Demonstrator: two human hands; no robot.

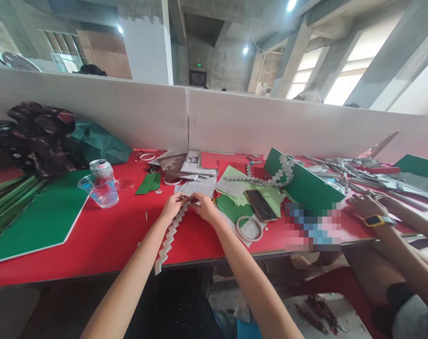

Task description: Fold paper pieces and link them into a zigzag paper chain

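A zigzag folded-paper chain (170,235) in pale grey hangs down from my hands toward the front edge of the red table (108,235). My left hand (174,207) pinches its upper end, and my right hand (202,206) grips the same end from the other side. The fingertips nearly meet, so the links between them are partly hidden. Just behind my hands lie printed paper sheets (200,185). A longer paper chain (266,179) curves across the papers and over a green board at right.
A phone (260,205) and a tape roll (249,229) lie right of my hands. Left stand a plastic cup (106,193) and a can (101,168). A green divider (302,183) separates a co-worker's hands (367,206) and paper strips. A white partition (235,122) runs behind.
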